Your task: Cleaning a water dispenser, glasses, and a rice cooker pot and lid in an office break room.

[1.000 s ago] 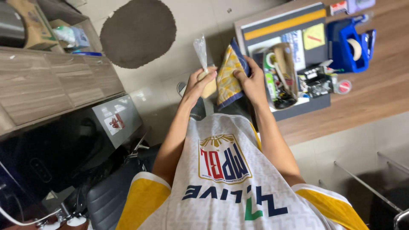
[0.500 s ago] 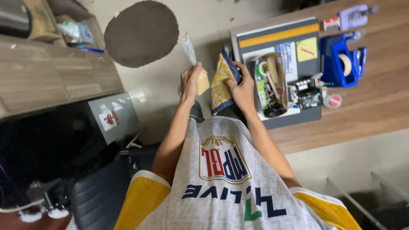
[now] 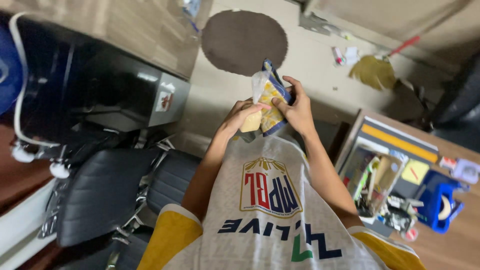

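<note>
Both of my hands are raised in front of my white and yellow jersey [image 3: 270, 210]. My left hand [image 3: 239, 118] grips a pale yellow piece [image 3: 251, 121] with a clear plastic wrapper [image 3: 259, 80] sticking up from it. My right hand [image 3: 297, 109] is closed on a blue and yellow snack packet [image 3: 272, 97], thumb on its front. Packet and wrapper touch each other between the two hands. What is inside the packet is hidden.
A black chair [image 3: 107, 192] stands at the left beside a dark cabinet [image 3: 125, 95]. On the tiled floor lie a round brown mat [image 3: 244, 41] and a broom [image 3: 374, 71]. At the right a wooden desk [image 3: 450, 250] bears a desk organiser [image 3: 380, 175] and a blue tape dispenser [image 3: 442, 207].
The view has swung, so the desk now lies lower right and the mat sits above my hands. Both hands keep hold of the packet and the wrapped piece, held closer together.
</note>
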